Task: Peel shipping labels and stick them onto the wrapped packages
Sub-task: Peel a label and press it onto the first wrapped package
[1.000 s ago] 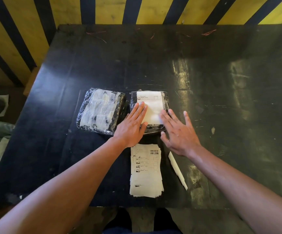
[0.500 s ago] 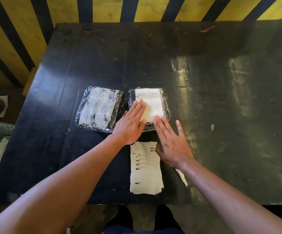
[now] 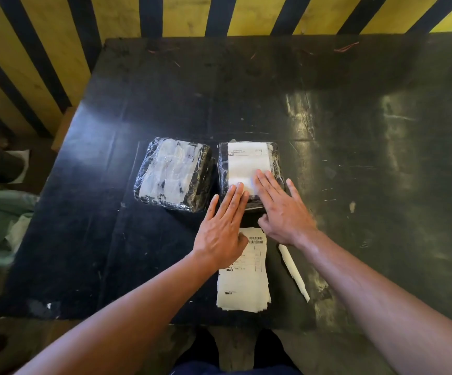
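Both flat, open-fingered hands, left hand (image 3: 223,228) and right hand (image 3: 283,209), gripping nothing, have slid down to the near edge of the label (image 3: 248,165) on the center-frame right package (image 3: 250,173), so it looks stuck; left package (image 3: 173,173) is unlabeled.

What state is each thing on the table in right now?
Right package: wrapped, label stuck on top.
Left package: wrapped, no printed label.
Label stack: flat, unpeeled.
Backing strip: loose beside stack.
Left hand: flat, fingertips on label.
Right hand: flat, pressing label.

white label (image 3: 248,163) flat atop right plastic-wrapped package (image 3: 276,169); label stack (image 3: 242,282) nearer.
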